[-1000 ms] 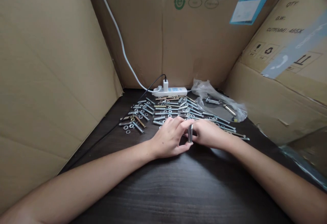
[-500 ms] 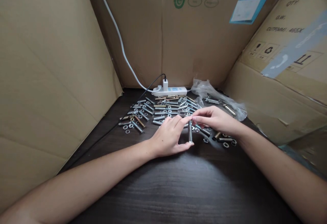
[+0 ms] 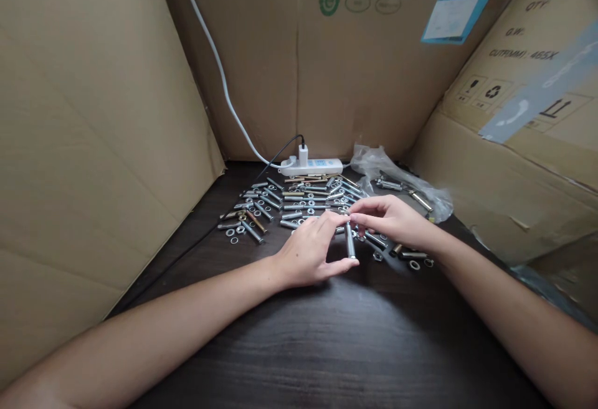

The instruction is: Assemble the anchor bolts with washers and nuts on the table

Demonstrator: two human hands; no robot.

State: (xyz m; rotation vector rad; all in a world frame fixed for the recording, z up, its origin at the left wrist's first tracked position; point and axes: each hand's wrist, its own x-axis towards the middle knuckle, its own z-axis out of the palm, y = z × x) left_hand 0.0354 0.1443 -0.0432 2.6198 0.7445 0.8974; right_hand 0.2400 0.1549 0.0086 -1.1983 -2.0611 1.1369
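Note:
My left hand (image 3: 311, 253) pinches a silver bolt (image 3: 349, 242) between thumb and fingers and holds it nearly upright just above the dark wooden table (image 3: 299, 334). My right hand (image 3: 392, 221) meets it from the right, its fingertips closed on the bolt's top end. Behind both hands lie several bolts, nuts and washers in rows (image 3: 299, 200). A few loose nuts and short bolts (image 3: 406, 256) rest under my right wrist.
A white power strip (image 3: 312, 165) with a plugged-in charger and a white cable sits at the back. A crumpled clear plastic bag (image 3: 402, 185) holding bolts lies at the back right. Cardboard walls (image 3: 93, 135) close in the left, back and right sides.
My right hand has risen from beside the bolt to its top end. The bolt now stands longer in my left hand, and loose parts under my right wrist have come into view.

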